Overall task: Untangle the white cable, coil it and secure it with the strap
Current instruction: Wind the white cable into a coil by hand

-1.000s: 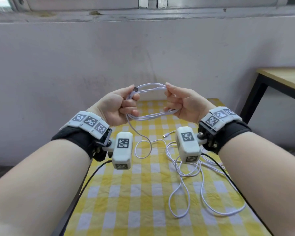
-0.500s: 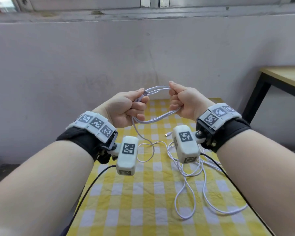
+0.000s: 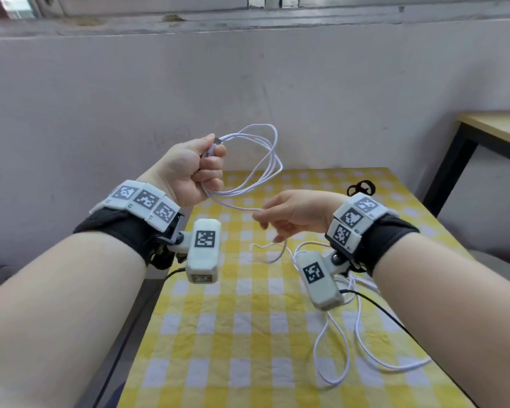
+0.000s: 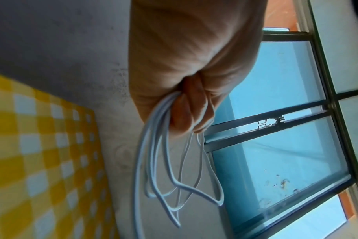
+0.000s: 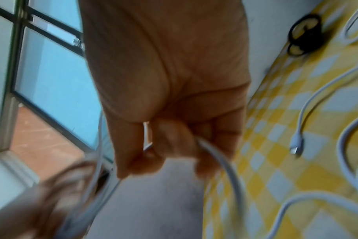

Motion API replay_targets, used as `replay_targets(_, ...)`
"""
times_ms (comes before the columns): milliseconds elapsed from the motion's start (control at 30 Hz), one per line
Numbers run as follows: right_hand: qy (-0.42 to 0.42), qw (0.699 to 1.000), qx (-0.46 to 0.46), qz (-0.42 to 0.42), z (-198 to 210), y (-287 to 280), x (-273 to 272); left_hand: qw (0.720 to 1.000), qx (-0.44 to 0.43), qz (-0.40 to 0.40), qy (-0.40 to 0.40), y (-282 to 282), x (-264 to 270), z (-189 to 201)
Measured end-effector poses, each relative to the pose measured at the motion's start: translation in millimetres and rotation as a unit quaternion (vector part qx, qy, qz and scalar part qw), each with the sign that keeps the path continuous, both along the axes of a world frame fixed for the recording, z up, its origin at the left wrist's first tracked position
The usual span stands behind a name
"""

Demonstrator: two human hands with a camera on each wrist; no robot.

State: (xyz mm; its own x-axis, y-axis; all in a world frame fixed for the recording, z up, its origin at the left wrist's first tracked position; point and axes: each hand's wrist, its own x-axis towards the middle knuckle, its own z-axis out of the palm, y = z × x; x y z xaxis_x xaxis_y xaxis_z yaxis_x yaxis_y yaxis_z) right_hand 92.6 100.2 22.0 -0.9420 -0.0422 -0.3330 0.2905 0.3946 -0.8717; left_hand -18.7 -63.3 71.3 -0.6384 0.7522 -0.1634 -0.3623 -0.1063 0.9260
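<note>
My left hand (image 3: pixel 200 169) is raised in a fist that grips several loops of the white cable (image 3: pixel 265 160), with a plug end sticking out by the thumb. In the left wrist view the loops (image 4: pixel 164 169) hang from the curled fingers. My right hand (image 3: pixel 280 219) is lower, over the table, and its curled fingers hold the loose run of cable (image 5: pixel 219 161) that leads from the coil. The rest of the cable (image 3: pixel 351 348) lies in slack loops on the cloth, its other plug (image 5: pixel 296 142) lying free. A black strap (image 3: pixel 361 188) sits at the table's far right.
The table has a yellow and white checked cloth (image 3: pixel 233 334). A pale wall (image 3: pixel 248 98) with a window above stands just behind it. Another table with a wooden top (image 3: pixel 501 128) is to the right. Black leads run from both wrist cameras.
My right hand let go of the coil and dropped down and right to the loose cable. My left hand rose with the coil, which now hangs from it alone.
</note>
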Motion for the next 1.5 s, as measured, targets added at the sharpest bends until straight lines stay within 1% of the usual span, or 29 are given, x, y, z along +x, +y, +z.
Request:
replay_targets(133, 0.026, 0.991, 0.013, -0.132, 4.1, 25.6, 2.8, 0.997, -0.060, 0.024, 0.035, -13.4, -11.5, -6.6)
replay_targets(300, 0.008, 0.969, 0.077, -0.235, 1.3, 48.9, 2.7, 0.994, -0.095, 0.027, 0.049, -21.8, -20.1, -13.6)
replay_targets(367, -0.010, 0.951, 0.113, -0.289, -2.5, 65.6, 3.9, 0.992, -0.107, 0.042, 0.050, -30.6, -26.7, -14.2)
replay_targets(467, -0.034, 0.912, 0.155, -0.379, -0.8, 77.7, 12.6, 0.988, -0.130, 0.064, 0.061, -42.8, -33.5, -14.9)
replay_targets(533, -0.025, 0.897, 0.132, -0.421, 1.3, 77.0, 13.7, 0.984, -0.144, 0.067, 0.078, -43.6, -32.6, -16.1)
replay_targets(600, 0.009, 0.896, 0.069, -0.439, 3.0, 72.0, 5.6, 0.980, -0.160, 0.060, 0.098, -38.8, -28.0, -18.1)
replay_targets(667, 0.037, 0.897, -0.001, -0.440, 6.5, 61.2, -4.1, 0.976, -0.177, 0.049, 0.113, -31.2, -22.0, -20.6)
replay_targets(800, 0.064, 0.888, -0.147, -0.430, 16.8, 36.2, -13.3, 0.965, -0.216, 0.036, 0.144, -18.5, -11.8, -25.7)
replay_targets(867, 0.077, 0.889, -0.192, -0.408, 20.9, 23.3, -14.7, 0.963, -0.222, 0.022, 0.153, -13.6, -7.3, -28.6)
replay_targets(933, 0.097, 0.900, -0.210, -0.369, 24.2, 8.5, -14.7, 0.964, -0.217, 0.007, 0.155, -8.8, -3.0, -31.4)
replay_targets(1033, 0.130, 0.933, -0.203, -0.266, 24.3, -9.0, -13.9, 0.973, -0.185, -0.009, 0.138, -1.1, 4.0, -32.1)
replay_targets(1100, 0.150, 0.957, -0.158, -0.193, 21.5, -16.8, -14.6, 0.981, -0.156, -0.010, 0.117, 3.4, 7.6, -30.8)
replay_targets(1133, 0.159, 0.964, -0.129, -0.172, 19.4, -20.0, -15.3, 0.985, -0.140, -0.006, 0.102, 5.5, 9.0, -30.1)
replay_targets(1200, 0.189, 0.964, -0.085, -0.169, 16.7, -24.4, -16.0, 0.991, -0.110, 0.007, 0.071, 9.1, 11.2, -29.7)
replay_targets(1267, 0.222, 0.953, -0.079, -0.192, 14.3, -24.0, -17.0, 0.994, -0.089, 0.019, 0.058, 11.9, 13.9, -31.0)
replay_targets(1367, 0.249, 0.943, -0.082, -0.206, 11.5, -23.4, -16.5, 0.995, -0.067, 0.029, 0.069, 15.6, 17.1, -34.3)
replay_targets(1500, 0.251, 0.948, -0.062, -0.187, 8.7, -25.6, -15.8, 0.995, -0.059, 0.017, 0.080, 17.6, 17.7, -36.7)
